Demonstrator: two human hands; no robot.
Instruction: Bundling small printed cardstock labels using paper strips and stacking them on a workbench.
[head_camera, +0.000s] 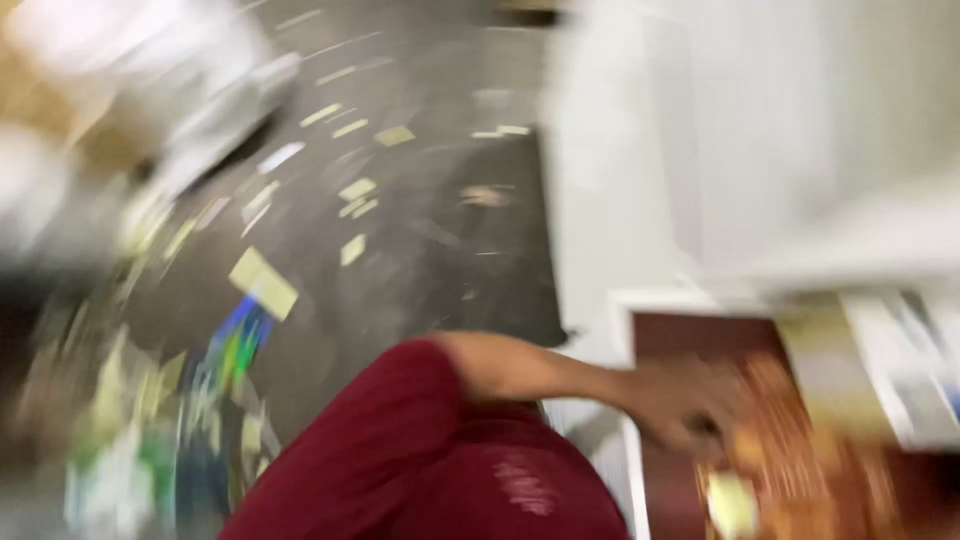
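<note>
The whole head view is smeared by motion. A bare forearm comes out of a dark red sleeve (400, 440) and reaches to the right. I take its hand for my right hand (685, 405). It rests on or just over a brown and orange surface (800, 450) set in a white frame (628, 400). The blur hides whether its fingers hold anything. A pale yellowish piece (732, 503) lies just below the hand. My left hand is out of sight.
Several pale paper scraps (262, 282) lie scattered on the dark grey floor (420, 250). A white cabinet or machine body (700, 140) fills the upper right. A heap of colourful scraps (150, 440) lies at lower left, and blurred pale shapes (120, 80) at upper left.
</note>
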